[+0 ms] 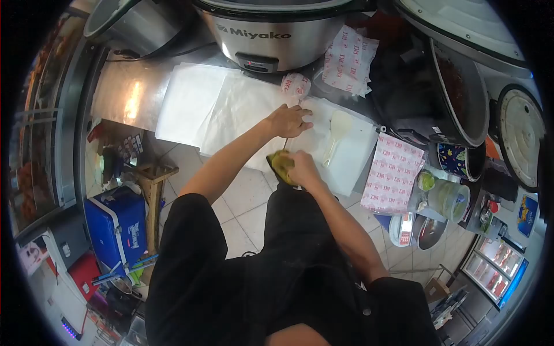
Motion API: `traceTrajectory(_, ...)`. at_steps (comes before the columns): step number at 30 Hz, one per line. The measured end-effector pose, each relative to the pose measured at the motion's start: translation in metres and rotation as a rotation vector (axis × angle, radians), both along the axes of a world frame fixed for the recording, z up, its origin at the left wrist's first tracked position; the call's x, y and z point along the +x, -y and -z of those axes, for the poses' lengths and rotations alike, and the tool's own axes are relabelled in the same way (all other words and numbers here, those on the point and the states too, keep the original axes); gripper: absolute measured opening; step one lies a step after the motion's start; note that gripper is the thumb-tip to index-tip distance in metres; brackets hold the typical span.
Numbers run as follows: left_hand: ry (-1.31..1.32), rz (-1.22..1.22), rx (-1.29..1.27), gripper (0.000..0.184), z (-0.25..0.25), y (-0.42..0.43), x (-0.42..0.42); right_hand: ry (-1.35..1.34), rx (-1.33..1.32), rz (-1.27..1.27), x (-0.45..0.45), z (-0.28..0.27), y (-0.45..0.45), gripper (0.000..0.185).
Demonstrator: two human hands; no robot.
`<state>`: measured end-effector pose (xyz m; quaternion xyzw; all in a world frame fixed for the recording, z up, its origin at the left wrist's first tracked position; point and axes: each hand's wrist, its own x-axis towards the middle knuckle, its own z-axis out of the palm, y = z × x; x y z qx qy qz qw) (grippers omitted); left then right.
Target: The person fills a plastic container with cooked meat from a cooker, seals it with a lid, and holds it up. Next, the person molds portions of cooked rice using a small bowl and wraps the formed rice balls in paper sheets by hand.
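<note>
At a crowded metal worktop (118, 98), a person is gripping a yellow-green, dark-edged item (280, 166) in the right hand (304, 171). The item is showing at the near edge of the white paper (245, 109), in front of the person's knee; its exact make is hard to tell. The right grip is closing firmly around it, fingers bunching on its top, likely to keep it from slipping. The left hand (290, 121) is reaching palm down over the paper, its grip empty and its fingers loosely spread; whether they are pressing the sheet, perhaps to steady it, cannot be told. Just beyond those fingers, a small printed bundle (296, 85) is sitting before a Miyako cooker (271, 43). A pale paddle (339, 130) is lying to the right, probably for easy reach, with printed sheets (394, 173) farther along.
</note>
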<state>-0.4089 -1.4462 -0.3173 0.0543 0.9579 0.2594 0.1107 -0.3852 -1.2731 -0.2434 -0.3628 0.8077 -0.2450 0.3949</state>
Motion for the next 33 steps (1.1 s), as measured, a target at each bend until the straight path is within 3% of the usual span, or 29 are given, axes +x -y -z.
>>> traceTrajectory(3, 0.053, 0.026, 0.014, 0.054, -0.009, 0.000, 0.006, -0.127, -0.272, 0.212, -0.013, 0.054, 0.025, 0.039)
traceTrajectory(5, 0.136, 0.038, -0.008, 0.057, -0.028, -0.001, 0.004, -0.228, -0.253, 0.126, -0.001, 0.076, 0.021, 0.042)
traceTrajectory(7, 0.128, -0.031, 0.058, 0.059, -0.015, -0.003, 0.002, -0.370, -0.186, 0.024, 0.021, 0.078, 0.009, 0.045)
traceTrajectory(11, 0.267, 0.006, 0.009, 0.050, -0.032, -0.002, -0.003, 0.057, 0.008, -0.254, 0.005, 0.037, 0.007, 0.052)
traceTrajectory(12, 0.261, -0.016, 0.036, 0.054, -0.025, -0.001, -0.008, 0.126, -0.127, -0.119, -0.003, 0.033, 0.013, 0.050)
traceTrajectory(14, 0.269, -0.069, 0.102, 0.063, 0.001, -0.001, -0.008, -0.226, -0.317, 0.103, -0.001, 0.079, 0.029, 0.047)
traceTrajectory(16, 0.309, -0.039, 0.098, 0.063, -0.026, -0.001, -0.005, -0.494, -0.438, 0.233, 0.019, 0.082, 0.039, 0.042)
traceTrajectory(21, 0.361, -0.075, 0.109, 0.065, -0.019, 0.001, -0.007, 0.254, -0.220, -0.203, 0.059, 0.044, 0.007, 0.042)
traceTrajectory(25, 0.369, -0.078, 0.108, 0.060, -0.023, -0.003, -0.010, 0.365, -0.374, 0.200, 0.038, 0.037, 0.025, 0.040)
traceTrajectory(27, 0.326, -0.101, 0.241, 0.058, -0.015, 0.009, -0.012, -0.004, -0.510, 0.217, 0.019, 0.056, 0.043, 0.038)
traceTrajectory(29, 0.234, -0.091, 0.485, 0.055, -0.006, 0.033, -0.022, -0.128, -0.434, 0.139, 0.012, 0.069, 0.052, 0.041)
traceTrajectory(31, -0.126, -0.355, 0.668, 0.040, -0.031, 0.050, 0.000, -0.169, -0.353, 0.106, 0.009, 0.077, 0.056, 0.044)
traceTrajectory(33, -0.217, -0.759, 0.731, 0.030, -0.074, 0.056, 0.041, -0.130, -0.274, 0.117, 0.008, 0.077, 0.059, 0.046)
